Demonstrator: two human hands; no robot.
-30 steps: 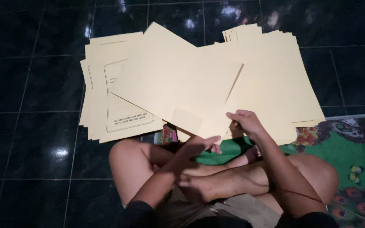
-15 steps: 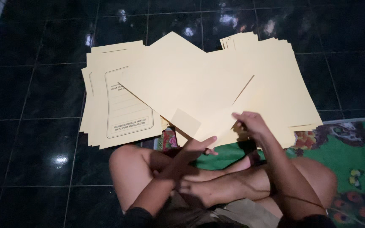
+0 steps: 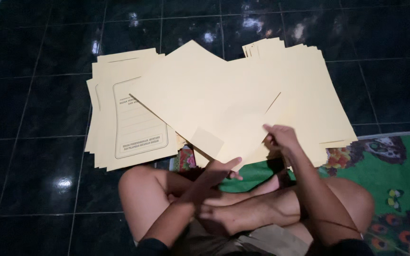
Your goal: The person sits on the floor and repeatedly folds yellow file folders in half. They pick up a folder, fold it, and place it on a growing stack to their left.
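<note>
A cream paper folder sheet lies tilted just ahead of both hands. The right hand pinches its near right edge; the left hand holds its near corner from below, fingers flat. Left of the left hand lies a stack of printed folders, beyond the right hand a plain stack, all on the dark tiled floor. A green patterned mat lies right of the right hand.

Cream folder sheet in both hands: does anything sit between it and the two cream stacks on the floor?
Nothing visible does. The left hand and right hand hold the cream folder sheet by its near edge, and it lies straight across the printed stack and the plain stack on the dark tiled floor.
</note>
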